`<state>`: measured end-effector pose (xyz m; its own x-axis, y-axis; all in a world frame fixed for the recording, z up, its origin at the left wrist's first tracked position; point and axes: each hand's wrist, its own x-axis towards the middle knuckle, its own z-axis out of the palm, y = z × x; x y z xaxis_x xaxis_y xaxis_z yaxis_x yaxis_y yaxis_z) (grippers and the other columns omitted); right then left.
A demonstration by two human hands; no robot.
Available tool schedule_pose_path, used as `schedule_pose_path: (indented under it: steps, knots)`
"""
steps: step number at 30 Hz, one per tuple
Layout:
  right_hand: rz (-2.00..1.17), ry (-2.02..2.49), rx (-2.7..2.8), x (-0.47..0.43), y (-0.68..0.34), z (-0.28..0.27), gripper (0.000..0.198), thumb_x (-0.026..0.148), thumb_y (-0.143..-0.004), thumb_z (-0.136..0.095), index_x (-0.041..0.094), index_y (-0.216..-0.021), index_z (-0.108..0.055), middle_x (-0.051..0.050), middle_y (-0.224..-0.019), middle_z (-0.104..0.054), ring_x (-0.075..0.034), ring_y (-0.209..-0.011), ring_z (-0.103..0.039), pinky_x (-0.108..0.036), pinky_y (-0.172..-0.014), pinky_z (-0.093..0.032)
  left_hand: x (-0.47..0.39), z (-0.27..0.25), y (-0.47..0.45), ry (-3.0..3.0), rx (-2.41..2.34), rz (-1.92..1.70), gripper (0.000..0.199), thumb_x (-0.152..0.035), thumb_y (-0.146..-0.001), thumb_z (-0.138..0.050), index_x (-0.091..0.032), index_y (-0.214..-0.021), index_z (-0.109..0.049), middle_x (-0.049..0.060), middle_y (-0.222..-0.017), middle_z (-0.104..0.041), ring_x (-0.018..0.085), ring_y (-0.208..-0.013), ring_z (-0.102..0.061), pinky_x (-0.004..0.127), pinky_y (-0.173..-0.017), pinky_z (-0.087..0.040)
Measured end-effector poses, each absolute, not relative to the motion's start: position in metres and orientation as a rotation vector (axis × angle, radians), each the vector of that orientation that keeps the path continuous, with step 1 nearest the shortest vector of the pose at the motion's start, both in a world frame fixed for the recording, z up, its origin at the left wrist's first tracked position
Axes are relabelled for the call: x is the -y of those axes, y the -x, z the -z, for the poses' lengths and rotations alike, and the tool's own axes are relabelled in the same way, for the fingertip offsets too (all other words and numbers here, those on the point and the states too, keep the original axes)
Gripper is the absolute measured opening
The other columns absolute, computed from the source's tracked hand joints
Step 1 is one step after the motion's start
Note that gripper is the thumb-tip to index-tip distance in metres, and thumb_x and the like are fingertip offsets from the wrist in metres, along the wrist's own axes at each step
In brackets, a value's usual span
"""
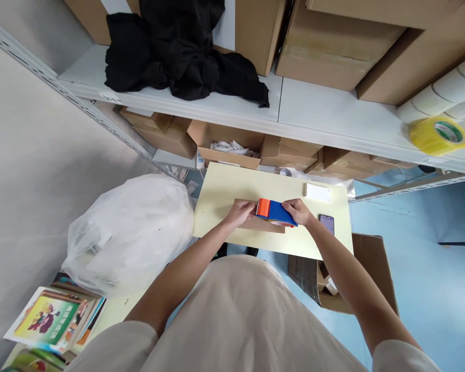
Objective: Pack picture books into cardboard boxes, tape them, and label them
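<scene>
Both my hands hold an orange and blue tape dispenser [274, 211] over a flat brown cardboard piece [264, 225] lying on a pale yellow table [225, 191]. My left hand [239, 212] grips the orange end. My right hand [299, 212] grips the blue end. The dispenser rests on or just above the cardboard; I cannot tell which.
A white box [316, 192] and a phone [327, 224] lie on the table's right side. A big clear plastic bag [132, 227] is at left, an open carton [366, 274] at right, colourful books [48, 318] lower left. Shelves behind hold cartons, black cloth [182, 51] and yellow tape rolls [438, 135].
</scene>
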<state>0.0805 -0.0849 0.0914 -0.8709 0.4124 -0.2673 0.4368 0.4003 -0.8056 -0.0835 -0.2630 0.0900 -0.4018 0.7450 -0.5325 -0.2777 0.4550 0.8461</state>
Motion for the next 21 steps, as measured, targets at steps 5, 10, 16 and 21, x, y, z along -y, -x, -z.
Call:
schedule_pose_path:
  steps: [5, 10, 16, 21]
  knots:
    - [1.418, -0.778, -2.647, 0.087, -0.08, -0.096, 0.047, 0.055, -0.083, -0.038, 0.02, -0.052, -0.037, 0.003, -0.048, -0.039, -0.01, -0.048, -0.035, -0.025, -0.047, -0.03, 0.262, -0.089, 0.092, -0.568, -1.667, -1.13, 0.021, -0.03, -0.08, -0.054, -0.013, -0.078, -0.066, 0.004, -0.072, -0.069, 0.015, -0.069, -0.066, 0.022, -0.056, -0.046]
    - [1.349, -0.779, -2.687, 0.09, -0.078, -0.1, 0.047, 0.054, -0.083, -0.04, 0.02, -0.051, -0.038, 0.002, -0.049, -0.04, -0.01, -0.048, -0.035, -0.025, -0.048, -0.031, 0.267, -0.072, 0.097, -0.756, -1.815, -1.098, 0.022, -0.027, -0.08, -0.05, -0.016, -0.064, -0.061, 0.001, -0.06, -0.065, 0.013, -0.061, -0.064, 0.023, -0.059, -0.047]
    - [1.204, -0.739, -2.71, 0.096, -0.071, -0.109, 0.046, 0.051, -0.085, -0.038, 0.02, -0.051, -0.038, 0.003, -0.047, -0.042, -0.01, -0.047, -0.037, -0.025, -0.049, -0.031, 0.279, -0.065, 0.1, -0.885, -1.948, -1.047, 0.027, -0.033, -0.081, -0.047, -0.017, -0.063, -0.06, 0.001, -0.057, -0.064, 0.013, -0.055, -0.06, 0.023, -0.056, -0.044]
    - [1.071, -0.7, -2.743, 0.094, -0.072, -0.117, 0.047, 0.052, -0.085, -0.036, 0.021, -0.05, -0.038, 0.002, -0.047, -0.044, -0.011, -0.047, -0.039, -0.025, -0.05, -0.032, 0.295, -0.061, 0.12, -0.836, -1.983, -1.056, 0.025, -0.034, -0.079, -0.05, -0.017, -0.062, -0.06, 0.001, -0.058, -0.063, 0.012, -0.055, -0.059, 0.022, -0.057, -0.045]
